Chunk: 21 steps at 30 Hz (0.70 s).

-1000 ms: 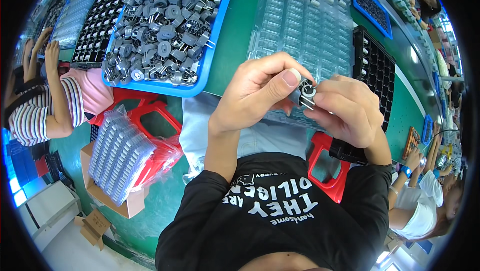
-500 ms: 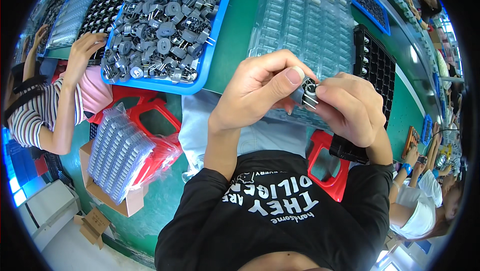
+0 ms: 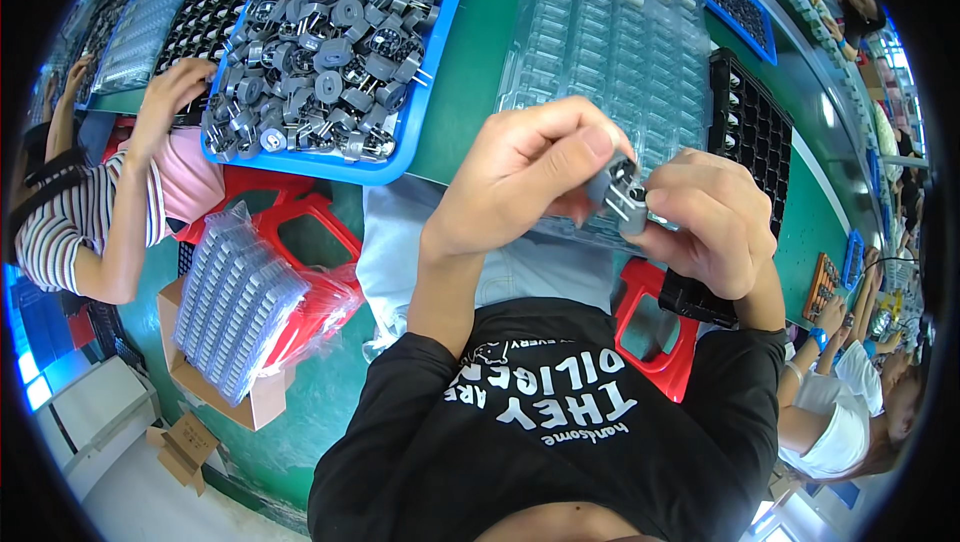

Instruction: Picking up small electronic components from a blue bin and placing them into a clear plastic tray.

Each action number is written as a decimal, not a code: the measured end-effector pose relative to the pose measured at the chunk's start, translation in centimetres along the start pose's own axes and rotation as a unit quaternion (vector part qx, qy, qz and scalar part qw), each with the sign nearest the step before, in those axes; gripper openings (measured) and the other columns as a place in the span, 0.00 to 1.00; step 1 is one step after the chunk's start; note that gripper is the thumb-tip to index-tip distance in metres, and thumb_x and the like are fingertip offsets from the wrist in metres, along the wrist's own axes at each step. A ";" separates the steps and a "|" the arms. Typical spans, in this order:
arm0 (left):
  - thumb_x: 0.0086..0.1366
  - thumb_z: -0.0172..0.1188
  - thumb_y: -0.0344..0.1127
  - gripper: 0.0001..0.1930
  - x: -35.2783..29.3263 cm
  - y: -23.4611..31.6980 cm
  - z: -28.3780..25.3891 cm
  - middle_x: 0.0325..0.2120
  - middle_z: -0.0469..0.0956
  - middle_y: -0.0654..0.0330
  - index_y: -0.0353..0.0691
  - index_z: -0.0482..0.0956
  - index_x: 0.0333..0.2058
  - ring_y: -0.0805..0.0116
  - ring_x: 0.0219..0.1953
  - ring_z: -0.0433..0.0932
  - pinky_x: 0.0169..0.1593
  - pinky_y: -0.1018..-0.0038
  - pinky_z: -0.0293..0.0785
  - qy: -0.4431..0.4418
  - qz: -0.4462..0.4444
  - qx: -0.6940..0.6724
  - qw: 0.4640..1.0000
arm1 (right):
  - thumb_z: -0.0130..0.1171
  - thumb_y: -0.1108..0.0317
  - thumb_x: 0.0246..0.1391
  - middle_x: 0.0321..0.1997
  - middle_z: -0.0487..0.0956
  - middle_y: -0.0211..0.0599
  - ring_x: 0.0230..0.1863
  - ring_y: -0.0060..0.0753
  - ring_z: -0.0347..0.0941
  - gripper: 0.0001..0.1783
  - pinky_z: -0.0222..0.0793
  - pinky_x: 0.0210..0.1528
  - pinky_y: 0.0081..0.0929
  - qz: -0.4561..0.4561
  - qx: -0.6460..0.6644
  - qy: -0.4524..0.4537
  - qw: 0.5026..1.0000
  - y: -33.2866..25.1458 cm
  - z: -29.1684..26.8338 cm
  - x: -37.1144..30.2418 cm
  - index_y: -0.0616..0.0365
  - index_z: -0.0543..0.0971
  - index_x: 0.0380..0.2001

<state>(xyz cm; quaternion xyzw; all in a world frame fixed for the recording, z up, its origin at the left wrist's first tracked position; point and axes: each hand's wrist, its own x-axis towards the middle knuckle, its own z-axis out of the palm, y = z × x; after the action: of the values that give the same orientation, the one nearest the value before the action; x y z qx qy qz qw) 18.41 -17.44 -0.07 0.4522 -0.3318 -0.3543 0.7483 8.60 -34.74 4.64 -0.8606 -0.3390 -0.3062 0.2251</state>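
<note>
In front of my chest, both hands meet over a small round grey part with metal pins (image 3: 618,200). My left hand (image 3: 530,167) pinches its left side between thumb and bent forefinger. The fingertips of my right hand (image 3: 712,217) close on its right side, where more grey casing shows. Whether this is one piece or two fitted together, I cannot tell. The pins point down toward the lower right. Behind my hands lies a clear plastic blister tray (image 3: 600,72), with small pale pieces in its far pockets.
A blue bin (image 3: 375,174) heaped with similar grey pinned parts stands at the left on the green table (image 3: 470,72). A black pocketed tray (image 3: 755,132) lies to the right. Stacked clear trays (image 3: 235,302) sit by a red stool. Co-workers sit at both sides.
The grey part has turned between my fingers, so more of its casing and pins shows. Both hands stay in nearly the same place.
</note>
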 end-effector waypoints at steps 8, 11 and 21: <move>0.71 0.49 0.46 0.20 0.0 0.0 0.0 0.24 0.76 0.64 0.32 0.78 0.36 0.84 0.20 0.71 0.19 0.89 0.63 0.026 -0.020 0.002 0.999 | 0.73 0.75 0.41 0.29 0.77 0.43 0.25 0.39 0.76 0.22 0.74 0.25 0.33 0.032 0.004 -0.019 0.999 -0.1 0.0 0.0 0.67 0.74 0.39; 0.71 0.50 0.47 0.20 0.0 -0.3 -0.1 0.25 0.77 0.64 0.32 0.78 0.36 0.84 0.21 0.72 0.19 0.88 0.64 0.006 0.004 -0.003 1.000 | 0.73 0.75 0.41 0.29 0.77 0.43 0.25 0.39 0.76 0.23 0.74 0.25 0.33 0.032 -0.004 -0.019 0.999 0.0 0.2 0.1 0.67 0.74 0.40; 0.71 0.51 0.47 0.20 0.0 -0.7 -0.3 0.28 0.77 0.63 0.32 0.78 0.37 0.83 0.23 0.73 0.20 0.88 0.66 -0.006 0.020 0.006 1.000 | 0.71 0.74 0.44 0.27 0.78 0.44 0.23 0.37 0.76 0.21 0.74 0.23 0.29 0.009 -0.015 0.003 1.000 0.2 0.5 -0.1 0.71 0.73 0.40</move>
<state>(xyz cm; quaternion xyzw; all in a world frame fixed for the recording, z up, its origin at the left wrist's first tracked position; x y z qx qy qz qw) 18.48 -17.58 -0.80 0.4480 -0.3476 -0.3401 0.7502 8.89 -34.60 4.20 -0.8657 -0.3263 -0.3120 0.2161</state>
